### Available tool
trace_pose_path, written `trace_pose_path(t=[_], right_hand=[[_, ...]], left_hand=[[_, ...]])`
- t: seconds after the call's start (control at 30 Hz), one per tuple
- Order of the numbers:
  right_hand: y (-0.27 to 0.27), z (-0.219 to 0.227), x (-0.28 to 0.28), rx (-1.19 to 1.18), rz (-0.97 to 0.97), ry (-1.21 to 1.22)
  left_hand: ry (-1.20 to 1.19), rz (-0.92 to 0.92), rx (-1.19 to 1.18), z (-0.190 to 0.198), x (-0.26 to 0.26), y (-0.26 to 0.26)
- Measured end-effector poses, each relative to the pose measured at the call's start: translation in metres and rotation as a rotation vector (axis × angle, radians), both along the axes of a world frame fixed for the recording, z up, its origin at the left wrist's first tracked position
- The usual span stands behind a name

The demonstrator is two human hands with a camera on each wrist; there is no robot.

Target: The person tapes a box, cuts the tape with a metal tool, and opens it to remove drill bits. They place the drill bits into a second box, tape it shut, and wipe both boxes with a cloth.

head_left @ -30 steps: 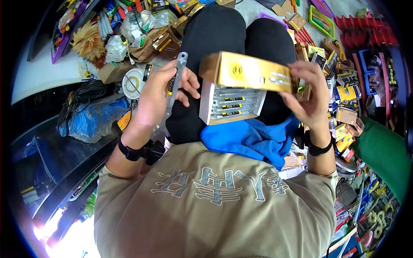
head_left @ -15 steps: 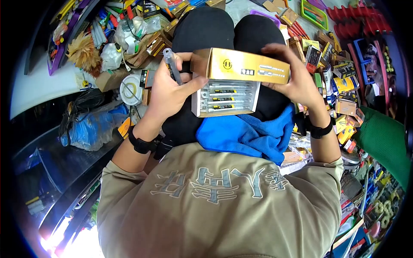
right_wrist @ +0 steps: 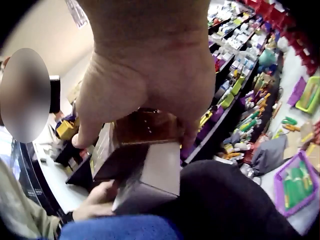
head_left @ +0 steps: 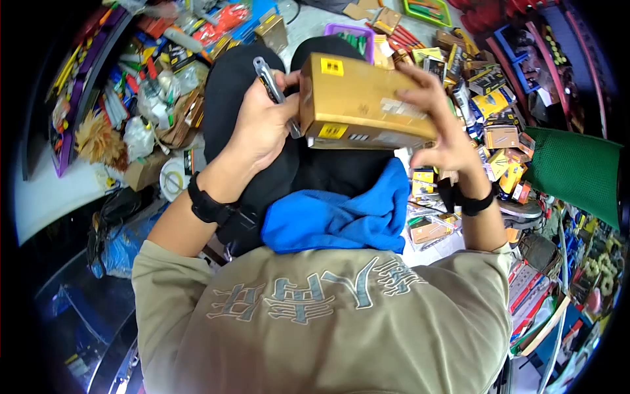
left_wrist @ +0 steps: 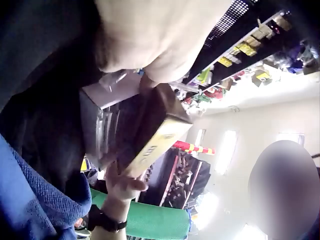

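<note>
My left hand grips a slim clear plastic tube with a dark label, and its fingers also meet the left end of a gold cardboard box. In the head view, the box's printed lid faces up and hides its contents. From the left wrist view, the lid stands raised on the box, with similar tubes lying inside. My right hand is at the box's right end, fingers spread over the lid and thumb held apart below the edge.
A blue cloth lies across the lap, over black trousers. Small cartons and packets crowd the right side. Bagged goods and a white spool are at the left. A green mesh roll stands far right.
The box has tipped so its lid now covers the tubes in the head view. My right thumb has come away from the lid. My left hand keeps its tube.
</note>
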State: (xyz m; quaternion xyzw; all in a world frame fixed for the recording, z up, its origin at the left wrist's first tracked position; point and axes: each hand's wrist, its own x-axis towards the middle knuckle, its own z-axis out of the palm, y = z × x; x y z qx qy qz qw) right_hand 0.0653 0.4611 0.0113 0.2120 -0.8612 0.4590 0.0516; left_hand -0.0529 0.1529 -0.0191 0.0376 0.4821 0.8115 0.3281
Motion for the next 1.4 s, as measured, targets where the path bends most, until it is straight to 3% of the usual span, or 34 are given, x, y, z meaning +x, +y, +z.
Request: trace_pose_path(t=[0.1, 0.23, 0.3, 0.43, 0.5, 0.57, 0.67, 0.77, 0.83, 0.9, 0.97, 1.03, 1.23, 1.4], right_hand=[[-0.010, -0.023, 0.016, 0.061, -0.080, 0.028], [-0.011, -0.042, 0.026, 0.032, -0.148, 0.078], [-0.011, -0.041, 0.027, 0.006, -0.101, 0.154], [-0.019, -0.026, 0.023, -0.033, -0.069, 0.079], [-0.022, -0.035, 0.021, -0.054, -0.106, 0.102], [-0.020, -0.055, 0.020, 0.014, -0.098, 0.333], [-0.019, -0.064, 0.021, -0.039, -0.107, 0.368], [-0.024, -0.063, 0.022, -0.203, -0.147, 0.282], [-0.028, -0.062, 0.022, -0.257, -0.149, 0.249], [-0.030, -0.063, 0.018, -0.259, -0.145, 0.276], [-0.028, -0.064, 0.017, -0.256, -0.149, 0.303], [-0.024, -0.066, 0.018, -0.206, -0.115, 0.290], [-0.013, -0.073, 0.018, -0.127, -0.101, 0.290], [-0.003, -0.071, 0.011, -0.009, -0.028, 0.288]], left_hand=[[-0.158, -0.147, 0.068, -0.015, -0.009, -0.008], [-0.419, -0.154, -0.028, 0.022, 0.002, -0.016], [-0.347, -0.216, -0.264, 0.046, 0.016, -0.007], [-0.154, -0.213, -0.356, 0.032, 0.034, 0.004], [-0.202, -0.207, -0.354, 0.037, 0.032, 0.002], [-0.252, -0.204, -0.352, 0.036, 0.036, 0.000], [0.010, -0.158, -0.240, 0.021, 0.050, -0.006], [0.082, -0.076, -0.277, 0.025, 0.057, -0.002], [0.129, -0.119, -0.376, 0.025, 0.048, -0.001], [0.728, -0.237, -0.914, 0.035, 0.043, 0.004], [0.682, -0.245, -0.890, 0.032, 0.038, 0.008], [1.228, -0.024, -0.685, 0.020, 0.033, 0.010], [1.399, -0.177, -0.525, 0.002, 0.020, 0.003], [1.535, -0.224, -0.722, -0.005, 0.021, 0.002]])
